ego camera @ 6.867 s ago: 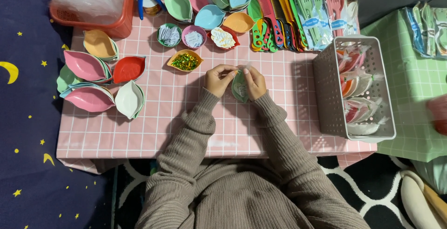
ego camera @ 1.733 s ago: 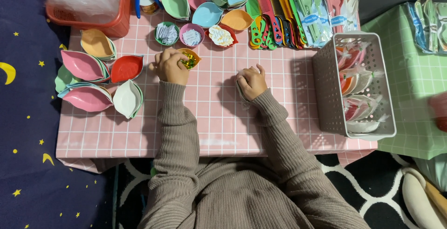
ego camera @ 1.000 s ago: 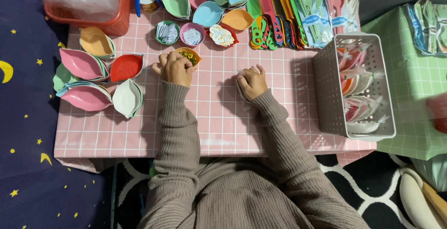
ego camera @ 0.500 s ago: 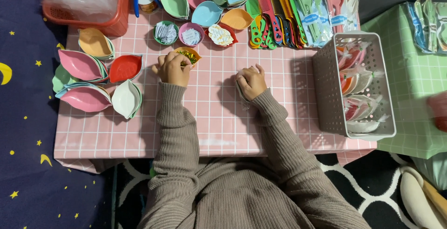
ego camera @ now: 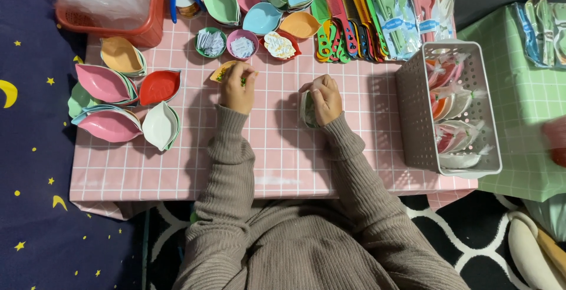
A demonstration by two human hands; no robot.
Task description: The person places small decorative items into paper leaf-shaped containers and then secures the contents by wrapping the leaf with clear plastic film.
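My left hand point(ego camera: 237, 88) reaches into a small orange leaf-shaped dish point(ego camera: 222, 69) of green bits on the pink checked table point(ego camera: 177, 166), fingers pinched over the contents. My right hand point(ego camera: 325, 96) rests mid-table, closed on a clear plastic-wrapped green dish point(ego camera: 307, 113) standing on edge under the palm. Both arms wear a brown ribbed sweater.
Leaf-shaped dishes point(ego camera: 109, 98) are stacked at the left and along the back. Three small round bowls point(ego camera: 243, 43) of packets sit behind the orange dish. Combs point(ego camera: 339, 21), packaged forks point(ego camera: 407, 7), a red basket point(ego camera: 115, 7) and a grey basket point(ego camera: 448, 107) of wrapped dishes surround the work area.
My left hand went from the wrapped dish at centre to the orange dish of green bits. My right hand stayed on the wrapped dish.
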